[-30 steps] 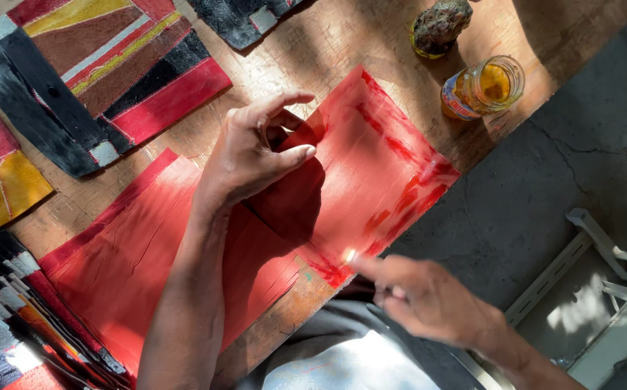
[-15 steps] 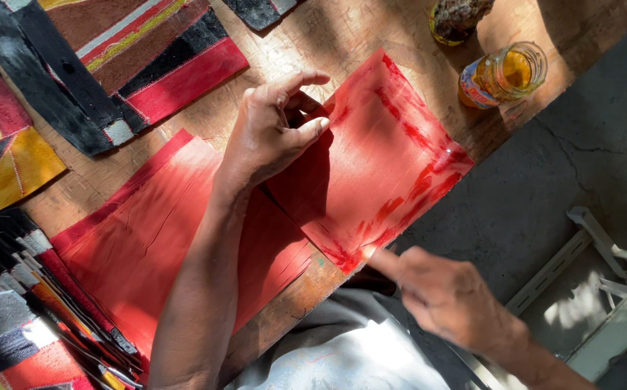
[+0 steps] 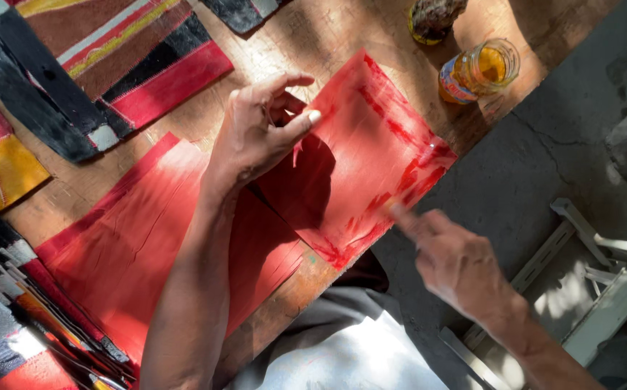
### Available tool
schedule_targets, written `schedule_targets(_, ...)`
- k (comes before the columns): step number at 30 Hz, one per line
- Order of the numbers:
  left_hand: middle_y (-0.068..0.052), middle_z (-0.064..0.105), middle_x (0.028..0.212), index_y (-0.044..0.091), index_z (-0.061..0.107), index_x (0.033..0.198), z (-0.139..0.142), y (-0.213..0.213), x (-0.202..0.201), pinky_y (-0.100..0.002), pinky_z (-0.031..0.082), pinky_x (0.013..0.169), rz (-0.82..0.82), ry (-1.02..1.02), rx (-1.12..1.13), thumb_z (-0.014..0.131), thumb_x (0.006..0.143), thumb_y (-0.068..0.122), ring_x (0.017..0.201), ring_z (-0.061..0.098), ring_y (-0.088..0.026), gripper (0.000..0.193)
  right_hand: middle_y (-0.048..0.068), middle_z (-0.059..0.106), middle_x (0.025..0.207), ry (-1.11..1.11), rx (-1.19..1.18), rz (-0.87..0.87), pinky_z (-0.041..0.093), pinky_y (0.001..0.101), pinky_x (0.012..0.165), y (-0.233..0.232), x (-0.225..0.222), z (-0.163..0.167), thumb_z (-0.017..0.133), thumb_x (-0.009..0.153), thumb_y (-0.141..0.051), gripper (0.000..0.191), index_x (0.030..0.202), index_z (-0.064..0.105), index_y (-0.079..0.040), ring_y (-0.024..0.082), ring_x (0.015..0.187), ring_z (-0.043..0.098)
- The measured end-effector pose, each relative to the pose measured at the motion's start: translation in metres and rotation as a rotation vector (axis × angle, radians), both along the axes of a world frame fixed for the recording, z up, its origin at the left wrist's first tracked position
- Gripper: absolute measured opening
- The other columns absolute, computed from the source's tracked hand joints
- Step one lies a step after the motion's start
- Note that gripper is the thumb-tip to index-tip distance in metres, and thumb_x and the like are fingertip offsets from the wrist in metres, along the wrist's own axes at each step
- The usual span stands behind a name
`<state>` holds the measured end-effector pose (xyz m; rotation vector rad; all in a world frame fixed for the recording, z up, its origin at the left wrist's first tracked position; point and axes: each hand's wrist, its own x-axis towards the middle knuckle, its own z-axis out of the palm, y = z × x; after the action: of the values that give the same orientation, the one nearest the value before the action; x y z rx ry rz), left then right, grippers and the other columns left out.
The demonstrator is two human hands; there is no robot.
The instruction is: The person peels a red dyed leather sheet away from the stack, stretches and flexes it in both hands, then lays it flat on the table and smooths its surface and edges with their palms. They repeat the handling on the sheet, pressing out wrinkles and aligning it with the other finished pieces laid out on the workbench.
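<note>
A glossy red sheet (image 3: 371,152) lies tilted on the wooden table (image 3: 306,43), with wet darker red streaks along its near and right edges. My left hand (image 3: 259,130) rests on its left corner, the thumb and curled fingertips pressing it down. My right hand (image 3: 458,263) is blurred. Its outstretched forefinger touches the sheet's right-hand edge near the table's rim, and I see nothing held in it. A larger red sheet (image 3: 132,245) lies under my left forearm, partly under the smaller one.
A glass jar of amber liquid (image 3: 479,68) and a dark lumpy object (image 3: 432,14) stand at the far right of the table. Panels striped black, red, brown and yellow (image 3: 111,65) lie at the left. Brushes and sticks (image 3: 31,318) sit bottom left. A grey floor and a pale frame (image 3: 602,289) are on the right.
My right hand has slid from the sheet's near corner up along its right edge. My left hand has stayed on the sheet, fingers lifting slightly.
</note>
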<state>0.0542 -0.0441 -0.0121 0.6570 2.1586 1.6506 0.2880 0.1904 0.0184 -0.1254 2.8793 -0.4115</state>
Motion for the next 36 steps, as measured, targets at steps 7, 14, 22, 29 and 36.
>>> schedule_targets(7,-0.008,0.08,0.093,0.0,0.065,0.129,0.005,0.005,0.001,-0.024,0.059,0.071,0.012,-0.015,0.015,0.077,0.094,0.012,0.082,0.071,-0.006,0.038,0.001,0.057,0.083,0.059,-0.364,0.092,0.06,0.0263,0.054,-0.013,0.016,-0.005,0.066,0.079,0.003,0.083,0.155,0.043,-0.02,0.011,0.06,0.058)
schedule_targets(14,-0.01,0.079,0.098,-0.001,0.063,0.132,0.001,0.005,0.003,-0.024,0.059,0.075,-0.045,-0.042,0.109,0.076,0.092,0.005,0.086,0.071,-0.007,0.043,0.007,0.055,0.076,0.017,0.239,-0.041,0.051,0.0254,0.033,0.026,-0.003,-0.013,0.061,0.092,0.004,0.069,0.154,0.039,-0.017,0.014,0.047,0.051)
schedule_targets(22,-0.007,0.079,0.101,0.0,0.064,0.132,0.002,0.007,0.001,-0.022,0.06,0.074,-0.038,0.015,-0.003,0.077,0.093,0.005,0.087,0.071,-0.005,0.041,0.008,0.057,0.082,0.027,0.254,-0.018,0.054,0.0235,0.035,0.043,-0.005,-0.008,0.058,0.085,0.006,0.078,0.158,0.036,-0.015,0.014,0.055,0.056)
schedule_targets(29,-0.008,0.079,0.1,0.0,0.063,0.133,0.002,0.007,0.001,-0.022,0.058,0.073,-0.026,-0.058,0.068,0.075,0.093,0.004,0.085,0.069,-0.005,0.042,0.005,0.055,0.077,-0.051,0.251,0.119,0.052,0.027,0.042,0.003,-0.014,0.008,0.058,0.085,0.002,0.08,0.159,0.033,-0.013,0.01,0.057,0.054)
schedule_targets(36,-0.006,0.078,0.096,0.001,0.062,0.136,0.004,0.005,0.002,-0.022,0.056,0.072,-0.056,-0.077,0.042,0.076,0.094,0.007,0.085,0.068,-0.004,0.044,0.003,0.05,0.078,-0.129,0.624,0.255,0.046,0.0159,0.031,0.0,-0.011,0.015,0.053,0.092,-0.005,0.078,0.165,0.026,-0.007,0.006,0.053,0.044)
